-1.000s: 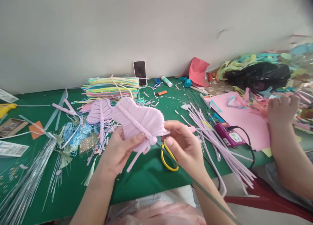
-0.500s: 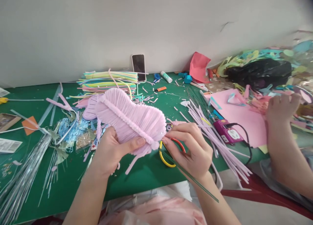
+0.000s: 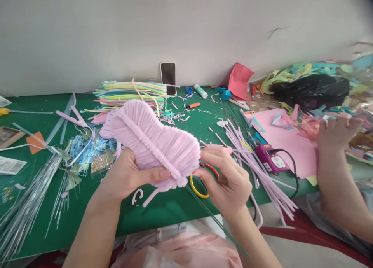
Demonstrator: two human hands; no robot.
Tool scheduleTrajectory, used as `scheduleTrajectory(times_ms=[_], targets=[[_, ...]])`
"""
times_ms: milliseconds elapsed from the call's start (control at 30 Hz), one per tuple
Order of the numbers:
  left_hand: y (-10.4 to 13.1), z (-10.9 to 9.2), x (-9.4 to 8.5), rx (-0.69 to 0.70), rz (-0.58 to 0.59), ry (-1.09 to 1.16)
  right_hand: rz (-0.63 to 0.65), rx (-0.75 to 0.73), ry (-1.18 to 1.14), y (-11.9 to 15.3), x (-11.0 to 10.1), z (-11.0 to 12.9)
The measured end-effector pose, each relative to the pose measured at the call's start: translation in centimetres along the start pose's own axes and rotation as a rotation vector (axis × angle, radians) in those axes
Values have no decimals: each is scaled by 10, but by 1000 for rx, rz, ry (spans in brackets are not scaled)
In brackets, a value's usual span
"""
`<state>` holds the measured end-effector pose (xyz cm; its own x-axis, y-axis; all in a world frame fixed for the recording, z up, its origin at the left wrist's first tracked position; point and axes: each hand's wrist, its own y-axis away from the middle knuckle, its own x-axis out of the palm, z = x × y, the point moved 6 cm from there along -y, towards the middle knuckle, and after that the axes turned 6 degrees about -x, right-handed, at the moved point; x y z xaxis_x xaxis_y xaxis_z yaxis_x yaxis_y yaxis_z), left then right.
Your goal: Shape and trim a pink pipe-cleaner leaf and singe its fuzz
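A lilac pipe-cleaner piece (image 3: 163, 137), broad and waisted, with a thick braided rib along its length, is held tilted above the table. My left hand (image 3: 131, 176) grips its lower edge, the thumb lying along the rib and the fingers hidden behind. At the right edge, my right hand (image 3: 225, 178) pinches with thumb and forefinger; whatever small strand lies between them is hidden. Thin green wires (image 3: 214, 219) run from the piece's lower tip down past my right wrist. Under it, on the table, are scissors (image 3: 192, 186) with yellow and red handles.
The green table (image 3: 163, 219) carries bundled pipe cleaners (image 3: 131, 91), a phone (image 3: 168, 77) against the wall, a glue stick (image 3: 200, 91), lilac stems (image 3: 256, 170) and a purple power strip (image 3: 271, 159). At right, another person's hand (image 3: 338, 134) is near paper scraps. Silver strands (image 3: 35, 190) lie left.
The lilac piece has turned slightly, its lower tip shifting down and left. My right fingers stay at its edge. The green wires have swung left, and a curled scrap shows more fully below.
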<state>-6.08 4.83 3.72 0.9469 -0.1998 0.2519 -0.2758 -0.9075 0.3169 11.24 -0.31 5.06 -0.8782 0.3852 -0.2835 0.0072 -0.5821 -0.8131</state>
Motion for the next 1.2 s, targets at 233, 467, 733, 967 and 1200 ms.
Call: scheduleTrajectory(times_ms=[233,467,733,967,1200], targets=[[-5,8,-3,1,8,82,82,177,-285,4,5,-11],[-7,10,6,-32,46,116,59,581,-548,13,11,-24],[-11,12,6,-5,86,103,49,796,-792,22,30,-35],[-5,4,-1,63,-190,-26,-37,520,-160,6,-26,-32],[6,-8,2,222,-322,-309,168,518,8,-7,-17,-10]])
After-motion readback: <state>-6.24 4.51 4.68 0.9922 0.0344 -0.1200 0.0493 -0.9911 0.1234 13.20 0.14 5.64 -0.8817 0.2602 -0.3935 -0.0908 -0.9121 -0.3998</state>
